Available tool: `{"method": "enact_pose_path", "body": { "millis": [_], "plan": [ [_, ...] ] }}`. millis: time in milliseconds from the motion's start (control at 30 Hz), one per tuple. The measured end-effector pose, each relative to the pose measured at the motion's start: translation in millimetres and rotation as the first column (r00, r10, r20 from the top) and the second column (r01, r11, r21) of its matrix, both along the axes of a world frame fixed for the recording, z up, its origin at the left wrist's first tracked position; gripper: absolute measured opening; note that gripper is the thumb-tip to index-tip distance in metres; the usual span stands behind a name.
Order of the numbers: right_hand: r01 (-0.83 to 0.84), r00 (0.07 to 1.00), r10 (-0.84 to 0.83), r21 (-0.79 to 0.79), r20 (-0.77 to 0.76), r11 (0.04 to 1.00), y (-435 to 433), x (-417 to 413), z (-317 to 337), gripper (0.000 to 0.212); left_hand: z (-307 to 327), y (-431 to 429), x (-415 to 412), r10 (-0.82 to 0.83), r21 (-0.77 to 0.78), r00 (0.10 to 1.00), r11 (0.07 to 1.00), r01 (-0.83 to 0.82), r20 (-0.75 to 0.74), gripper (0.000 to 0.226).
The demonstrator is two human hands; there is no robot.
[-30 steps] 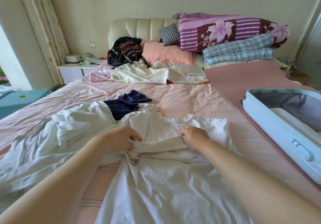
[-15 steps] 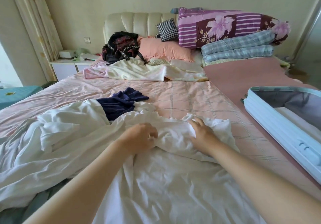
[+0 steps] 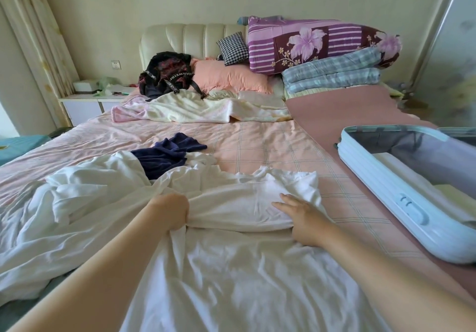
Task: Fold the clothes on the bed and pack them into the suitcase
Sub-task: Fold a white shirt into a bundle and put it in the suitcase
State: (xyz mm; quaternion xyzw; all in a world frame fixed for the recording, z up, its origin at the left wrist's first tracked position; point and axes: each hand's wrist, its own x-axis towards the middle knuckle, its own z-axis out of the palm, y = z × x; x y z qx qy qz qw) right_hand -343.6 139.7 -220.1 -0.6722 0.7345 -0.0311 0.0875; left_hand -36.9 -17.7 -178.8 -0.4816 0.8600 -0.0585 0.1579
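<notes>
A white garment (image 3: pixel 239 202) lies spread across the near half of the bed (image 3: pixel 270 148), its upper part folded back toward me. My left hand (image 3: pixel 171 211) grips a bunched fold of it at the left of the fold. My right hand (image 3: pixel 300 217) lies flat with straight fingers on the folded part. More crumpled white cloth (image 3: pixel 77 197) trails off to the left. A dark navy garment (image 3: pixel 167 155) lies crumpled just beyond. A pale blue suitcase (image 3: pixel 401 195) lies open on the right with a white folded item (image 3: pixel 401 164) inside.
At the head of the bed lie a cream blanket (image 3: pixel 203 108), a black bag (image 3: pixel 167 73), a pink pillow (image 3: pixel 231 77) and stacked folded quilts (image 3: pixel 329 55). A white nightstand (image 3: pixel 85 106) stands at the left. A curtain (image 3: pixel 36 37) hangs beside it.
The upper part of the white garment has been folded and flattened. My left hand shifted right still gripping cloth; my right hand went from pinching the fabric to lying flat on it.
</notes>
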Motion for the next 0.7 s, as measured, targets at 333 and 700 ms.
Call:
{"method": "enact_pose_path", "body": {
  "millis": [333, 700],
  "plan": [
    [0.012, 0.996, -0.020, -0.086, -0.091, 0.996, 50.5, -53.9, 3.3, 0.075, -6.0, 64.8, -125.5, -0.180, 0.117, 0.890, 0.961, 0.249, -0.419, 0.048],
    [0.230, 0.971, -0.237, -0.165, -0.025, 0.959, 11.7, -87.0, 24.3, 0.026, -18.6, 59.1, -185.8, -0.135, 0.037, 0.944, 0.987, 0.154, -0.302, 0.036]
  ]
}}
